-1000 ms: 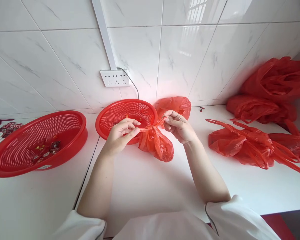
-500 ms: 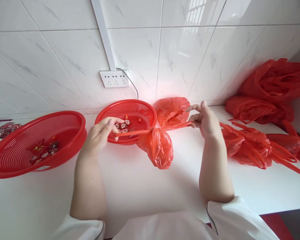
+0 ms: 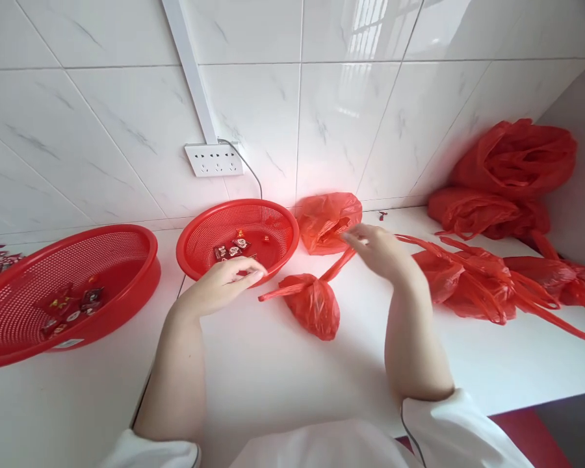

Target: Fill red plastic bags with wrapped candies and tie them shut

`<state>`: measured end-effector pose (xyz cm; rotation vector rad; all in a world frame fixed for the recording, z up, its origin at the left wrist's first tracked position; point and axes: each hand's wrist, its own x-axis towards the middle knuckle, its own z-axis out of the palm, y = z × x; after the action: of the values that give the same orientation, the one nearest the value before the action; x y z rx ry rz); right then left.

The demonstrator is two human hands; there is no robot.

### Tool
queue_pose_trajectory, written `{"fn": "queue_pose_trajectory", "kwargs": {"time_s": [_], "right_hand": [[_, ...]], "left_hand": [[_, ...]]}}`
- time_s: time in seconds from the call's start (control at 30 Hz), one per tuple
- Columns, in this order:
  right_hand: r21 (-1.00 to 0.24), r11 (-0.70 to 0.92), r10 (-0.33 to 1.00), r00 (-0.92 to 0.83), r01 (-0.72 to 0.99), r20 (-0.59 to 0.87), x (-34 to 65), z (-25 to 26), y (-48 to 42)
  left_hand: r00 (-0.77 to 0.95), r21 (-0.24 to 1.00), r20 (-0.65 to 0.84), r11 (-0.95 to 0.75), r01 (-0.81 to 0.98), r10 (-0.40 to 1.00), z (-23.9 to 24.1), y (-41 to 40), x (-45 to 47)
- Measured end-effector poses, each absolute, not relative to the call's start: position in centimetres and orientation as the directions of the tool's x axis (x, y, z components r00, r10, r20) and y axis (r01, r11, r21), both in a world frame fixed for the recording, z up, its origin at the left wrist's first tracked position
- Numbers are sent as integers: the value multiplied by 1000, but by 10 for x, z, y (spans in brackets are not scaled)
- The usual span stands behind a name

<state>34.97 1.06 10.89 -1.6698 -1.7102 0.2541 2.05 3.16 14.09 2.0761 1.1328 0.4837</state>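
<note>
Left hand: your left hand (image 3: 224,285) is hovering just in front of the small basket, fingers loosely curled and pinching nothing; the bag's left handle end is lying just beside your fingertips, apart from them.
Right hand: your right hand (image 3: 380,250) is hanging over the counter with fingers spread and blurred; whether it is touching the right handle, you cannot tell.
Bag: the tied bag (image 3: 312,304) is sitting on the counter (image 3: 283,377) between your hands, its two handles sticking out left and up-right from the knot.
Small basket: the small basket (image 3: 238,237) is standing behind your left hand, holding a few sweets (image 3: 229,249).
Big basket: the big basket (image 3: 63,292) is sitting far left with more sweets inside.
Other bags: one bag (image 3: 327,221) is resting against the wall behind; a pile (image 3: 492,273) is lying well to the right.
</note>
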Motion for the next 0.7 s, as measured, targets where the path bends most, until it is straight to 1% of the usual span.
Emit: {"fn": "queue_pose_trajectory", "kwargs": {"time_s": [0.07,0.13,0.17,0.2,0.27,0.37,0.43,0.47,0.53,0.57,0.6,0.67,0.7], "right_hand": [[-491,194,950,-39,850,308,328,96,11],[-456,252,968,-216,854,131,301,80,6],[-452,286,952,-305,845,33,290,71,3],[-444,306,934,-355,842,-28,280,61,-1],[-416,318,914,-392,852,-103,273,44,-8],[-421,268,933,-343,867,-112,297,37,-16],[-477,192,965,-253,858,-68,332,47,-23],[-499,111,988,-152,860,-42,354,56,-27],[-529,-85,987,145,845,73,400,75,-36],[-539,-171,936,307,825,173,425,84,-41],[-536,-251,850,448,806,277,450,91,-45],[-521,-458,616,679,720,398,499,98,-50],[-526,-557,451,766,643,458,523,97,-51]], "left_hand": [[487,746,14,-333,577,873,141,31,22],[456,718,1,-318,620,890,141,31,22],[452,699,-16,-313,643,892,141,31,22],[450,683,-33,-309,662,893,142,31,22],[447,660,-65,-297,690,892,142,32,22],[442,631,-90,-293,719,892,143,32,24],[446,603,-99,-303,738,889,142,33,24],[446,588,-101,-308,748,889,142,34,23],[436,563,-97,-312,765,895,142,35,21],[426,555,-90,-310,772,900,142,36,20],[414,550,-86,-303,778,906,142,36,18],[387,549,-95,-276,789,917,142,37,17],[374,551,-109,-257,794,921,143,37,17]]}}
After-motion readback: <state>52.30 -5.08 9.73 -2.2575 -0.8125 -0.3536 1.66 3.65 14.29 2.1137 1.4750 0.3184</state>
